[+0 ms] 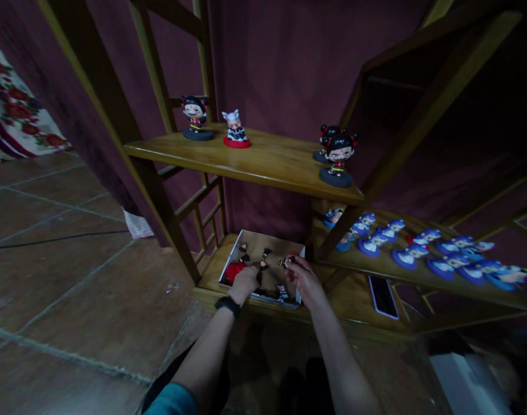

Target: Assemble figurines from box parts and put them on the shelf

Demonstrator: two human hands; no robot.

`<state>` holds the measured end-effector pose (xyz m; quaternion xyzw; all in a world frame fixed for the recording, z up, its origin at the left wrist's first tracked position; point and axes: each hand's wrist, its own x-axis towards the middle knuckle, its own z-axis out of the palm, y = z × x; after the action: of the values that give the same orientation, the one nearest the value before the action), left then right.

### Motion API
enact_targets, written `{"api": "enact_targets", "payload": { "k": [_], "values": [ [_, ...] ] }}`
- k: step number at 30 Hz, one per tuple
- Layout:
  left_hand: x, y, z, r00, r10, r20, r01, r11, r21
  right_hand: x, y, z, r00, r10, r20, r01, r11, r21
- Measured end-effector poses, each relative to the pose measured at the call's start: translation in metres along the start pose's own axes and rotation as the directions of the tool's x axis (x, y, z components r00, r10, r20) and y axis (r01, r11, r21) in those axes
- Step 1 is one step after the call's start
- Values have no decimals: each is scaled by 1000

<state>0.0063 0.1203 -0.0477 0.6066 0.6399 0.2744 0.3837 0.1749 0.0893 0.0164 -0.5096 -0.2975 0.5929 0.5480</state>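
Observation:
On the low shelf sits a shallow white-edged cardboard box (pixel 274 238) holding small dark figurine parts and a red piece (pixel 234 271). My left hand (pixel 246 281), with a dark band on its wrist, reaches over the box's front edge beside the red piece. Its fingers point down toward the small parts (pixel 264 264), mostly hidden behind the back of the hand. Over the box's right side, my right hand (pixel 302 278) pinches a small dark figurine body (pixel 285 262) between its fingertips. A black-and-white figurine part (pixel 282 291) lies near the front edge, between the hands.
Black-haired figurines (pixel 195 118) and a white-eared figurine on a red base (pixel 235 129) stand on the upper wooden shelf (pixel 263 158). Several blue-purple figurines (pixel 406 253) fill the right shelf. Below them lies a phone (pixel 383 297). A shelf post (pixel 160 213) rises left of the box.

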Motion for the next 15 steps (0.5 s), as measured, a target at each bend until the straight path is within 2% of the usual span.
{"api": "enact_targets", "payload": {
  "k": [3, 7, 11, 15],
  "values": [
    [1, -7, 10, 999, -8, -38, 10, 999, 54, -2, -1, -2, 1000, 20, 15, -21, 1000, 6],
    [3, -12, 18, 999, -27, -35, 27, 1000, 3, -4, -2, 0, 998, 32, 57, -33, 999, 17],
    [5, -13, 18, 999, 2, -35, -4, 998, -56, -4, -1, 2, 996, 30, 88, -33, 999, 33],
    [6, -10, 15, 998, -33, -47, 29, 996, -88, -1, 1, 1, 996, 26, 89, -29, 999, 26]
  ]
}}
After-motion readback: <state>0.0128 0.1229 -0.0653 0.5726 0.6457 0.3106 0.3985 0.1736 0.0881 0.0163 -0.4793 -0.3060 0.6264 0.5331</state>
